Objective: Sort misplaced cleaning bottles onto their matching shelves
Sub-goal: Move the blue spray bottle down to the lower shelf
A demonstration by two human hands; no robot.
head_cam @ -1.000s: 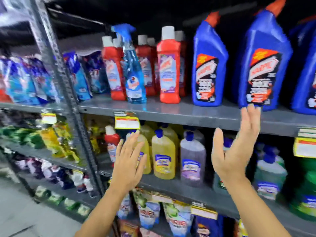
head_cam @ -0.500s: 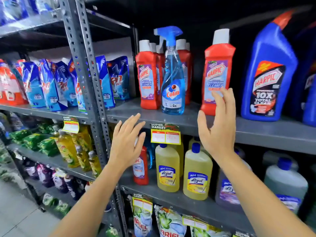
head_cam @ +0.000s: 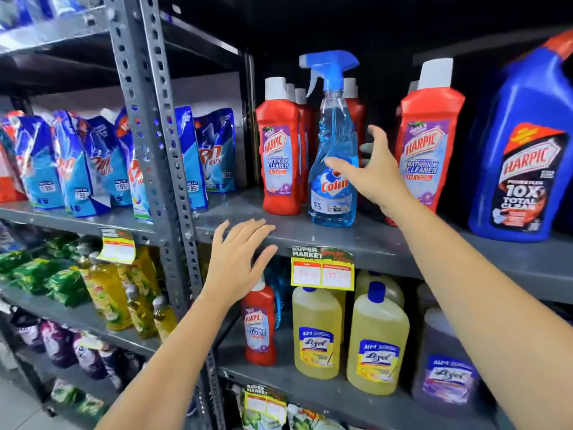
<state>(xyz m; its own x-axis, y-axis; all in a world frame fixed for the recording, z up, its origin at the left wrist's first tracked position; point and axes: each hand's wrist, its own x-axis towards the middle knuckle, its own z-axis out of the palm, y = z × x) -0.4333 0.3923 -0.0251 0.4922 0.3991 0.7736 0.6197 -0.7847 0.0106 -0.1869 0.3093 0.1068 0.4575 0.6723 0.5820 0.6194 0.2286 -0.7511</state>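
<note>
A blue Colin spray bottle (head_cam: 333, 150) stands upright on the upper grey shelf (head_cam: 356, 240) among red Harpic bathroom cleaner bottles (head_cam: 280, 156). My right hand (head_cam: 372, 172) is open just to its right, thumb in front of the label, fingers spread behind; no grip shows. On the lower shelf (head_cam: 310, 389) a single red Harpic bottle (head_cam: 259, 327) stands left of yellow Lizol bottles (head_cam: 316, 333). My left hand (head_cam: 238, 262) is open, fingers spread, in front of the upper shelf's front edge, above that red bottle.
A large blue Harpic bottle (head_cam: 521, 156) stands at the right. A perforated steel upright (head_cam: 158, 150) divides the racks. Blue detergent pouches (head_cam: 93, 166) fill the left shelf, yellow dish liquid (head_cam: 108, 293) sits below. Price tags (head_cam: 322, 268) hang from the shelf edge.
The view moved left and closer. My right hand moved from in front of the single red Harpic bottle to the Colin spray bottle. My left hand rose to the shelf edge.
</note>
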